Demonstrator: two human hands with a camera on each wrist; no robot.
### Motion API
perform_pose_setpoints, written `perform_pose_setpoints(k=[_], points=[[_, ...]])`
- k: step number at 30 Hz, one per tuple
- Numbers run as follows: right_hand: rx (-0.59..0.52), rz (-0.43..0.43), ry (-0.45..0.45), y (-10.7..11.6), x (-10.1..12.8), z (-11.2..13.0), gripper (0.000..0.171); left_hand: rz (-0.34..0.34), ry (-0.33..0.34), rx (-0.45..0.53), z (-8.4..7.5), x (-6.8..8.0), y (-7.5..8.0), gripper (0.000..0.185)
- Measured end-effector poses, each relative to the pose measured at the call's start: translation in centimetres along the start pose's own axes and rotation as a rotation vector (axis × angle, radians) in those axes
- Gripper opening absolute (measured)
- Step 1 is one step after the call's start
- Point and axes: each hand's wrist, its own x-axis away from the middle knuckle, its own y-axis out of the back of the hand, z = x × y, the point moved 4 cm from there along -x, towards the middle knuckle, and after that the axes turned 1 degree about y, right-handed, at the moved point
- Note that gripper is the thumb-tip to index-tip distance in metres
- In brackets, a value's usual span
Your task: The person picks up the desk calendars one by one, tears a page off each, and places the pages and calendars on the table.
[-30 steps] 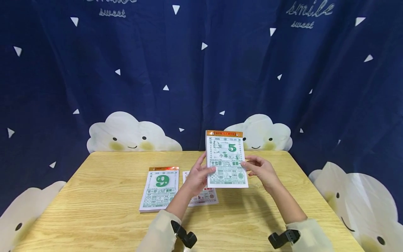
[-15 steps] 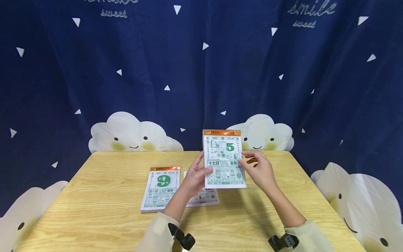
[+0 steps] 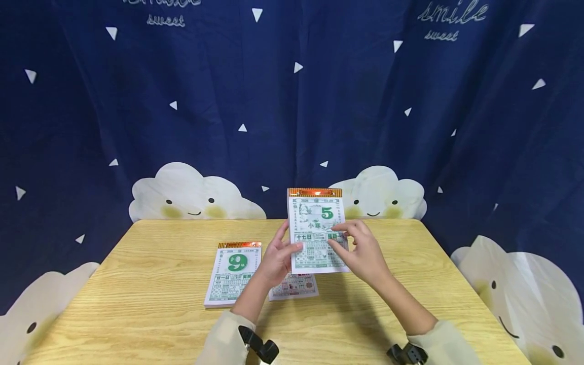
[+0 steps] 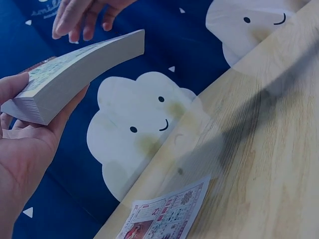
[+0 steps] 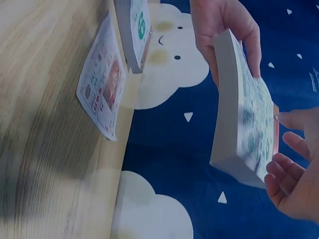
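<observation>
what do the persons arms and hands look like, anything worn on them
Both hands are bare: no gloves, rings or watch show on the left hand or the right hand. The forearms are bare too, with loose pale cream sleeves pushed back toward the elbows. A small black device, apparently the wrist camera mount, sits on each arm at the sleeve edge. No cables are visible.

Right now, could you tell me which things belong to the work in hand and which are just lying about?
In hand:
calendar pad showing 5
left hand
right hand

Lying about:
calendar pad showing 9
loose sheet
table
</observation>
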Motion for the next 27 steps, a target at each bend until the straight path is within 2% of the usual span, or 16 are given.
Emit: perform_pose_setpoints(k=[4, 11, 17, 27], points=[[0.010, 0.019, 0.093, -0.5, 0.2, 0.9, 0.026, 0.001, -0.016, -0.008, -0.1, 0.1, 0.1, 0.074], [0.022, 0.064, 0.166, -1.5, 0.9, 2.4, 0.029, -0.015, -0.024, -0.010, -0.2, 0.3, 0.3, 0.073], [0.074, 0.087, 0.272, -2.7, 1.9, 3.7, 0.028, -0.024, -0.027, 0.009, -0.4, 0.4, 0.2, 0.072], [0.156, 0.073, 0.420, -4.4, 2.5, 4.4, 0.029, -0.028, -0.037, 0.023, -0.4, 0.6, 0.5, 0.071]])
